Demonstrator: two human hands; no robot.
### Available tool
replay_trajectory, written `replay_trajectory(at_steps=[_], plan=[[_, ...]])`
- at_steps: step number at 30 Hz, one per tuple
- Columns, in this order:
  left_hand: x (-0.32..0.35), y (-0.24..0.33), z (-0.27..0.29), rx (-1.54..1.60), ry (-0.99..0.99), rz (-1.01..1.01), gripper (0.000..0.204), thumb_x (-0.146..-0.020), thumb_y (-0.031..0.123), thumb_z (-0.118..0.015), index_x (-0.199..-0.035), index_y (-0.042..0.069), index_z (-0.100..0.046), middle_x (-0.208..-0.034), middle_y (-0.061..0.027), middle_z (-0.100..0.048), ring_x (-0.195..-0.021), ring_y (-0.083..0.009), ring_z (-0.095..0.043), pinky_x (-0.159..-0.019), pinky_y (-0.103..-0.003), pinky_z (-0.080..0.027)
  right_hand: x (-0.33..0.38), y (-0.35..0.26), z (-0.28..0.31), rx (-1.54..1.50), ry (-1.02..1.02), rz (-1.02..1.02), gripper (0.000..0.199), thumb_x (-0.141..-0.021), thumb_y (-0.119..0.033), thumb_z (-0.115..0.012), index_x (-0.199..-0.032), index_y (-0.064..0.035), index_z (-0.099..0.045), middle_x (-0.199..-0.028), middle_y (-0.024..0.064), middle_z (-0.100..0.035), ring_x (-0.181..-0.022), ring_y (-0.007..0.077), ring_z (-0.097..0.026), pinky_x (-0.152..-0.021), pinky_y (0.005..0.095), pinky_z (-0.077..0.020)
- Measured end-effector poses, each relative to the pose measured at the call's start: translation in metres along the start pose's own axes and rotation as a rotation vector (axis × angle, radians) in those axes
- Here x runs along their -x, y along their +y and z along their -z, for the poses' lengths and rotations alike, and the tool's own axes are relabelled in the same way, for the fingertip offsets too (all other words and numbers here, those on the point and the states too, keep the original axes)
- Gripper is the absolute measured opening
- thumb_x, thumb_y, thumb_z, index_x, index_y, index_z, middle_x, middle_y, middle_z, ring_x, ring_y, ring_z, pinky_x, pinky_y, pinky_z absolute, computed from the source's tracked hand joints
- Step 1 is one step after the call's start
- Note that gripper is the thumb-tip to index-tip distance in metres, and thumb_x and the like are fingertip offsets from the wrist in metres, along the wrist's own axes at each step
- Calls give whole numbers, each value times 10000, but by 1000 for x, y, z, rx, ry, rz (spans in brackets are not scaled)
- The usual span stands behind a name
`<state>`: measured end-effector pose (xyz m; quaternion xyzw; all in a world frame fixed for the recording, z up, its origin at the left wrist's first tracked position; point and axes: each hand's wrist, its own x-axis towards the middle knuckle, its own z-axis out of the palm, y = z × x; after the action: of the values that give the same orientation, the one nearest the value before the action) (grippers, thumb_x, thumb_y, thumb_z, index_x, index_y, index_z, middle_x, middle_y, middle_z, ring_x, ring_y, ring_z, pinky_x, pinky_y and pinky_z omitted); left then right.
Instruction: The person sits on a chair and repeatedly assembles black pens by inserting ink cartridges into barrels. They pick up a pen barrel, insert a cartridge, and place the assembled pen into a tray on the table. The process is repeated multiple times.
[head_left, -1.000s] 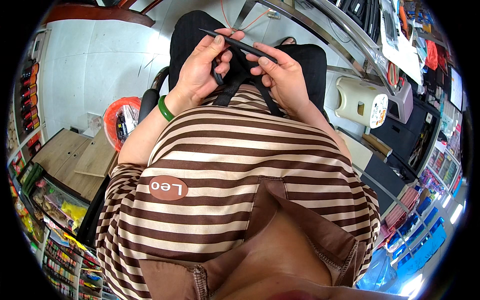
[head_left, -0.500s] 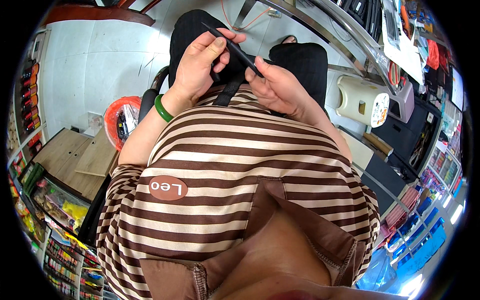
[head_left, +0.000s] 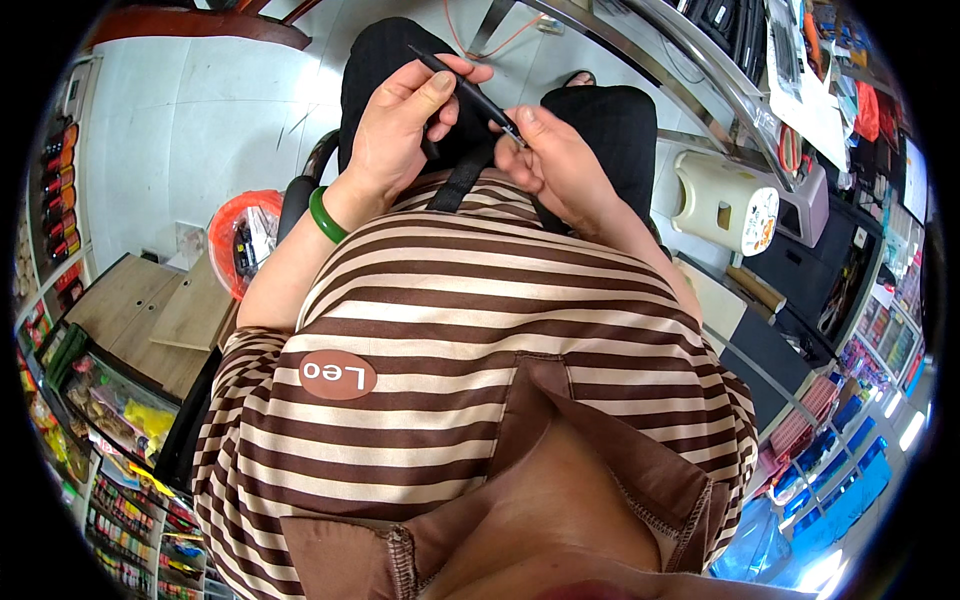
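Note:
A slim black pen (head_left: 478, 97) slants from upper left to lower right above my lap. My left hand (head_left: 398, 125), with a green bangle (head_left: 326, 215) on its wrist, pinches the pen between thumb and fingers near its upper end. A second short black piece (head_left: 430, 149) pokes out below the curled fingers of that hand; its kind is not clear. At the pen's lower end, my right hand (head_left: 555, 160) closes thumb and fingers on it, beside a small shiny bit. My right fingertips are partly hidden behind the thumb.
A metal-framed table (head_left: 690, 100) stands ahead to the right, with a white plastic stool (head_left: 715, 200) beside it. On the left are an orange-lined bin (head_left: 222, 250) and a wooden cabinet (head_left: 130, 310). Stocked shelves (head_left: 60, 200) line the far left.
My right thumb and fingers have shifted on the pen's lower end, and a small shiny part now shows there. My left hand and the pen have hardly moved.

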<state>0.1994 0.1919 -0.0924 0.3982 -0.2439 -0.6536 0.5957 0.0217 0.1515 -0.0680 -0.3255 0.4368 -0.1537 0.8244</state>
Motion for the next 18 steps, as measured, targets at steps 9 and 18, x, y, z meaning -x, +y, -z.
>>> replay_trajectory(at_steps=[9,18], plan=[[1,-1,0,27,-4,22,203,-918,150,-450,-1052,28,-540,-1118,-147,-569,-629,-51,-394,-528,-172,-345,-1,-1,16,-287,-227,-115,238,-925,-224,-463,-956,4,-524,-611,-7,-460,-484,32,-357,-424,168,-306],[-1,0,2,14,30,23,201,-915,147,-457,-1058,35,-544,-1119,-144,-570,-631,-54,-397,-530,-175,-345,-1,1,0,438,125,351,242,-930,-231,-447,-934,1,-514,-660,22,-542,-544,59,-437,-506,175,-374]])
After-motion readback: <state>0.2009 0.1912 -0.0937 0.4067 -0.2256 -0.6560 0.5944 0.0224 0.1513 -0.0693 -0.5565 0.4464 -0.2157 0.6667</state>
